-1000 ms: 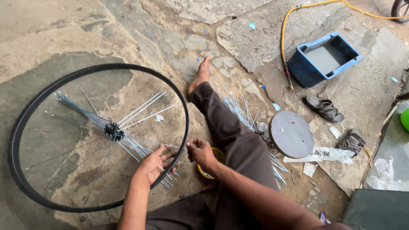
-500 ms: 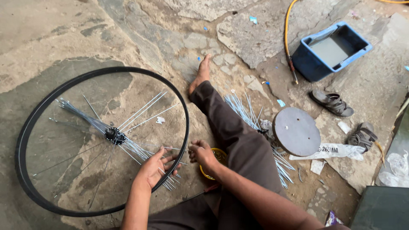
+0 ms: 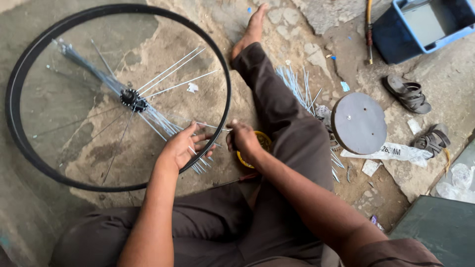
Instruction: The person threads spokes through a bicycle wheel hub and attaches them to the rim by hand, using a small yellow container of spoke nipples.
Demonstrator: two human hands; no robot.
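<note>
Open-air bike repair spot, work done on the ground (image 3: 307,29), cracked stone and packed dirt. Wheel rim (image 3: 20,69) with hub (image 3: 132,100) lies flat beside the left hand (image 3: 180,146). Loose spokes (image 3: 297,84) beyond the right hand (image 3: 243,141), blue tub (image 3: 391,42) and sandals (image 3: 408,94) further right.

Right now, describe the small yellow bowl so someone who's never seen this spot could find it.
Start at the big black wheel rim on the ground. Just outside its right edge, against the outstretched trouser leg, the right hand rests over a small yellow bowl. It is the only yellow, round container near the hands.
</note>
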